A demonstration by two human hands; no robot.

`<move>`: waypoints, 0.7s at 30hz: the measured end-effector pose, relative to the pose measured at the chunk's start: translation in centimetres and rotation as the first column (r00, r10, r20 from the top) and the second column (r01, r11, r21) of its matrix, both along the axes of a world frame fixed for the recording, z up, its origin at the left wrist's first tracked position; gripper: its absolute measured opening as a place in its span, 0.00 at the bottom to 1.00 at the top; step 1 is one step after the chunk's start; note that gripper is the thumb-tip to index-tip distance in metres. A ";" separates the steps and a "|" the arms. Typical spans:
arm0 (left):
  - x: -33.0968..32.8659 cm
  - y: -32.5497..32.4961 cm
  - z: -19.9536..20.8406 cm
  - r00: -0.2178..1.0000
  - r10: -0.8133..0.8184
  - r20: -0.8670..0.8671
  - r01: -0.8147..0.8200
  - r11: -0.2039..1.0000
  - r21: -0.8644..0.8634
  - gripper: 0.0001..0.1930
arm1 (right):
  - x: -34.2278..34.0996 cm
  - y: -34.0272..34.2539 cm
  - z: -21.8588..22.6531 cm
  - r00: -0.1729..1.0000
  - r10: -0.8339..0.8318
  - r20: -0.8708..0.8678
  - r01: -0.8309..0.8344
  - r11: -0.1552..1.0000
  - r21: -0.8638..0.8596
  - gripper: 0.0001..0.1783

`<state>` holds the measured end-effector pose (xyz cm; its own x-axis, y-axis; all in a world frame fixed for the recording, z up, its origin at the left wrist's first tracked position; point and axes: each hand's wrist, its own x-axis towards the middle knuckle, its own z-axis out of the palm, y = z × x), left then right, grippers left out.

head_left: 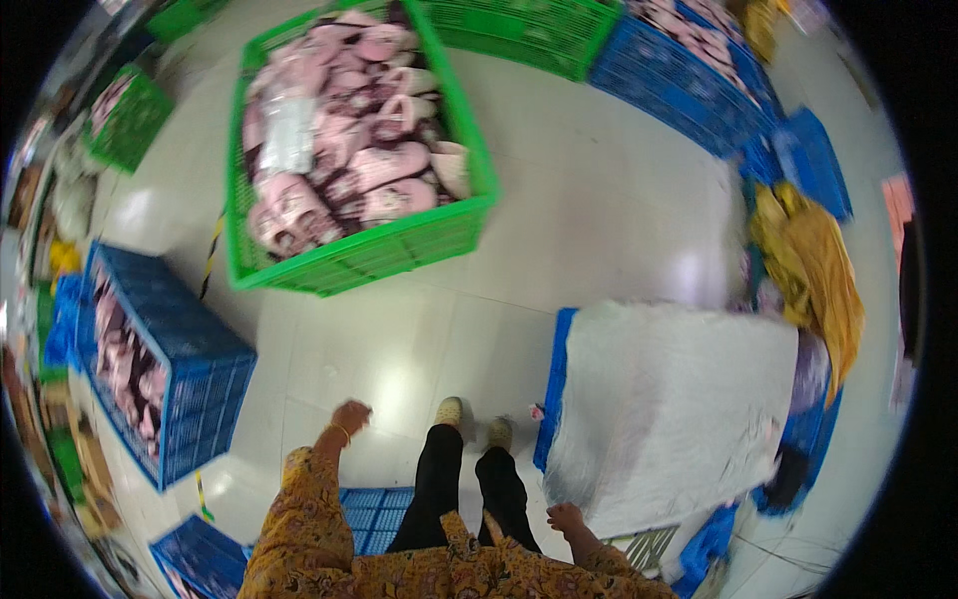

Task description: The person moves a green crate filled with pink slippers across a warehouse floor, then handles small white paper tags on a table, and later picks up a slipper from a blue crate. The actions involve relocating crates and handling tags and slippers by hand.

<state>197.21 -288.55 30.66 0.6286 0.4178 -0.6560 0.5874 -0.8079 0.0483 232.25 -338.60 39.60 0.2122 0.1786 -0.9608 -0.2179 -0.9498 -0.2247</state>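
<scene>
My left hand [349, 417] hangs over the tiled floor, a bangle at the wrist. Motion smears its fingers, and no object shows in it. My right hand [567, 517] is beside the near left corner of a table under a white cloth [679, 409]. Its fingers curl inward with nothing visible in them; whether it touches the cloth is unclear. Ahead on the floor stands a large green crate [369, 262] heaped with pink and dark brown slippers [389, 165]. A pale plastic packet [287, 137] lies on the heap.
At left, a blue crate [205, 374] holds more pink pieces. Another green crate [529, 35] and a blue crate [679, 95] line the far side. Yellow cloth [813, 260] hangs beyond the table. A blue crate [374, 514] sits by my legs.
</scene>
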 end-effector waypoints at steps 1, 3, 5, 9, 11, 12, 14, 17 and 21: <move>1.8 -4.4 2.3 0.984 -0.171 0.052 0.173 0.983 -0.051 0.09 | 3.0 -0.2 2.0 0.978 -0.190 0.091 0.199 0.975 -0.100 0.12; 4.1 -8.6 11.1 0.917 0.345 -0.203 -0.393 0.872 -0.293 0.12 | 6.1 0.1 1.1 0.938 -0.341 0.067 0.336 0.939 0.070 0.09; -5.5 -12.7 12.0 0.956 0.061 -0.287 -0.123 0.971 -0.203 0.12 | 4.5 9.5 7.0 0.985 -0.113 0.133 0.082 0.973 0.218 0.09; -2.7 -15.3 17.1 0.928 0.365 -0.069 -0.369 0.928 -0.054 0.11 | 10.0 10.4 -3.0 0.880 -0.276 -0.386 0.441 0.777 0.449 0.15; -4.1 -16.1 21.5 0.673 0.740 0.022 -0.734 0.671 -0.109 0.11 | 7.3 16.1 1.0 0.985 -0.084 -0.151 0.149 0.856 0.496 0.13; -4.8 -16.4 22.6 0.542 0.838 0.069 -0.830 0.546 -0.116 0.12 | 6.3 17.9 3.6 0.986 -0.071 -0.148 0.134 0.869 0.476 0.10; -5.9 -15.9 21.3 0.498 0.858 0.129 -0.863 0.504 -0.025 0.14 | 6.6 19.0 4.8 0.988 -0.035 -0.149 0.101 0.883 0.459 0.09; -8.5 -13.1 17.7 0.431 0.821 0.374 -0.895 0.443 0.059 0.16 | 7.7 18.8 4.7 0.996 0.089 0.000 -0.085 0.945 0.316 0.10; -12.2 -6.2 21.3 0.074 0.816 0.574 -0.986 0.147 -0.082 0.19 | 10.4 18.2 2.6 0.965 0.230 0.128 -0.253 0.946 0.204 0.12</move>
